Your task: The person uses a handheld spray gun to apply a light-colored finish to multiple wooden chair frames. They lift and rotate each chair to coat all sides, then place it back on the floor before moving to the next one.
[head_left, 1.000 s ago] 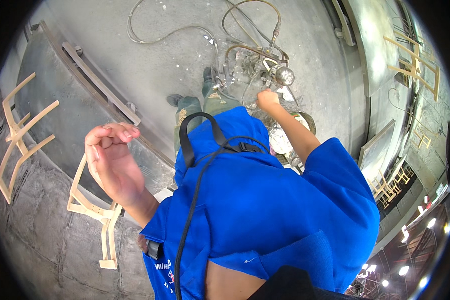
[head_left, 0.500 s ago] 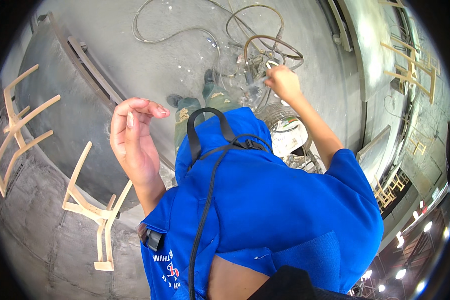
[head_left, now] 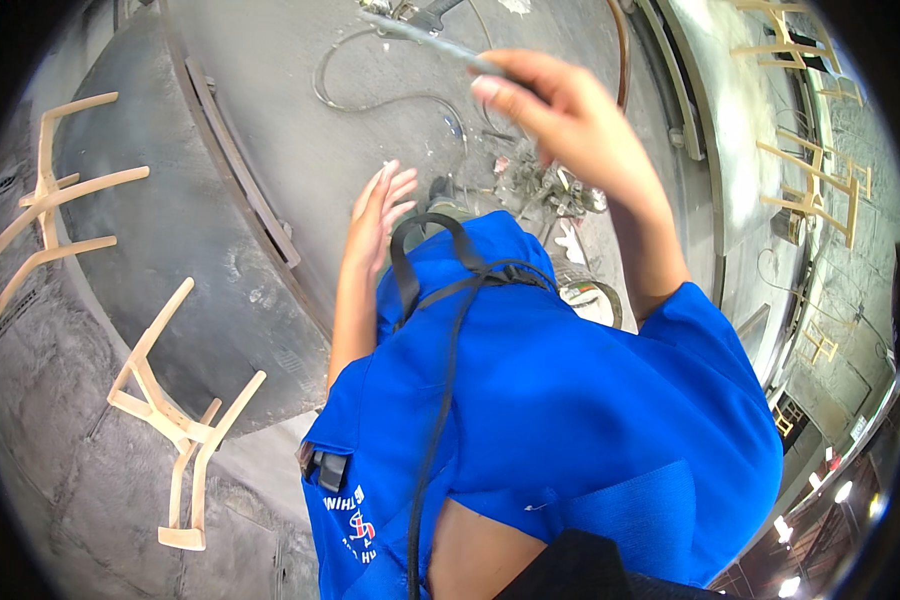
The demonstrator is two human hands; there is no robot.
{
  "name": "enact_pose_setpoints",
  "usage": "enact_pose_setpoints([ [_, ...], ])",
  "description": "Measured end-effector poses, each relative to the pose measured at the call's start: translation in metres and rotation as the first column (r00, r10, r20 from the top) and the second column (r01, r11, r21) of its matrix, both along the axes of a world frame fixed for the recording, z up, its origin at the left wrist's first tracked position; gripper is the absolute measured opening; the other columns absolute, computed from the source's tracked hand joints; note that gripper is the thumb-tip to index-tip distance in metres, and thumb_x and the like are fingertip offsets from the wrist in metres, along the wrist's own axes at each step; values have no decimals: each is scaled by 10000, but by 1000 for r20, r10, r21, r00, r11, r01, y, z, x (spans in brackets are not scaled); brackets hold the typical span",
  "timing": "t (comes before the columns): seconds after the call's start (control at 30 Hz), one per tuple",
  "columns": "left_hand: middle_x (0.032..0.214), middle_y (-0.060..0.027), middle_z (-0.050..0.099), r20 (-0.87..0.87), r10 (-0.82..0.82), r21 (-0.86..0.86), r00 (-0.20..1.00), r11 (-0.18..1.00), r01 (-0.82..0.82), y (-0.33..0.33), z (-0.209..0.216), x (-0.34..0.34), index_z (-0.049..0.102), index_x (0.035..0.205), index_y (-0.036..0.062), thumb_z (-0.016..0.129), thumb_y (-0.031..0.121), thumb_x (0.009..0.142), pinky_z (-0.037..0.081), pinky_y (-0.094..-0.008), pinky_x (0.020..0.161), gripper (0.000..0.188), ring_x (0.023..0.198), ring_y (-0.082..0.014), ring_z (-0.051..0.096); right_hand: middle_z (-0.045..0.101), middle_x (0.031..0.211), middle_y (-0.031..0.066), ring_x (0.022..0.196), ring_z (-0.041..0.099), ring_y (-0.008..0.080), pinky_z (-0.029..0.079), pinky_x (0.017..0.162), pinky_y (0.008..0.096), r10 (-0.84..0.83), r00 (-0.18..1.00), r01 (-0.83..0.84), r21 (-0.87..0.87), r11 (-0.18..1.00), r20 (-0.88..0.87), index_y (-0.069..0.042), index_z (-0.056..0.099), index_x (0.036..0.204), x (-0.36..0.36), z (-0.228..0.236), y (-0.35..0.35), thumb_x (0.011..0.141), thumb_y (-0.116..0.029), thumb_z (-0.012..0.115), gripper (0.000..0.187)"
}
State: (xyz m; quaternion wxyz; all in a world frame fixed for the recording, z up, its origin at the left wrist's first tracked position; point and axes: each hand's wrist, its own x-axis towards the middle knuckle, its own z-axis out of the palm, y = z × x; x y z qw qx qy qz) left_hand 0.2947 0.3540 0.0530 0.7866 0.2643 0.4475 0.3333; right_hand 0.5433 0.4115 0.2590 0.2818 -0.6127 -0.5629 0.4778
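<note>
My right hand (head_left: 570,115) is raised over the floor, closed on a long, thin grey rod-like tool (head_left: 425,38) that points to the upper left. Motion blurs its far end, and I cannot make out its exact kind. My left hand (head_left: 378,210) is held out in front of the blue work garment (head_left: 590,420) with its fingers stretched, and nothing is in it. Beyond the rod, at the top edge, lies a dark gun-shaped tool (head_left: 432,15) near a thin looped hose (head_left: 335,95). Below my right hand is a messy, paint-crusted cluster of fittings (head_left: 560,190).
Pale wooden chair frames (head_left: 185,425) stand at left beside a large dark round platform (head_left: 195,250) with a raised metal strip (head_left: 235,155). More wooden frames (head_left: 815,190) stand at far right. A round container (head_left: 590,300) sits close by my right side.
My right hand has risen from the fittings on the floor and now has the rod-like tool in view. My left hand has moved right and its curled fingers have straightened. The view has shifted.
</note>
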Motion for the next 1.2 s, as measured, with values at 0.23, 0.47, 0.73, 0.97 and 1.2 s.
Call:
enact_pose_setpoints([
  [0.23,1602,-243,286,376,446,-106,812,891,-441,84,-24,-47,75,1599,43,479,683,966,289,-588,1183,987,1490,-346,301,658,995,88,553,569,66,453,426,210,188,823,-367,-249,897,-535,7,532,1406,-103,95,2,1003,-266,627,495],
  [0.47,1261,-152,646,300,858,-34,416,446,-894,71,0,-159,430,1433,165,550,318,1050,414,-530,1089,429,1239,-306,589,639,1145,234,1018,663,228,592,539,254,291,783,-429,-140,892,-550,109,511,1387,-158,51,47,1012,-285,541,544],
  [0.73,1120,-107,626,175,976,302,133,76,-950,67,56,-202,416,1418,61,565,44,1004,415,-426,1086,441,1197,-255,593,653,1269,165,1190,605,253,471,1029,378,-204,926,172,126,977,318,16,615,1306,-23,-221,135,1029,-358,596,465],
  [0.97,1173,-64,545,191,947,466,258,143,-873,134,95,-173,374,1434,12,666,26,930,383,-385,1105,583,1241,-214,529,637,1253,200,1160,577,315,406,1032,442,55,957,110,-532,840,285,-4,641,1241,79,-450,137,1029,-621,401,694],
  [1.2,1193,-86,588,171,929,250,327,280,-927,267,80,-169,399,1418,49,616,0,934,405,-397,1062,533,1232,-233,547,475,550,35,510,450,174,364,510,391,-304,871,367,-100,925,385,-52,513,611,109,-349,359,1048,-470,454,607],
])
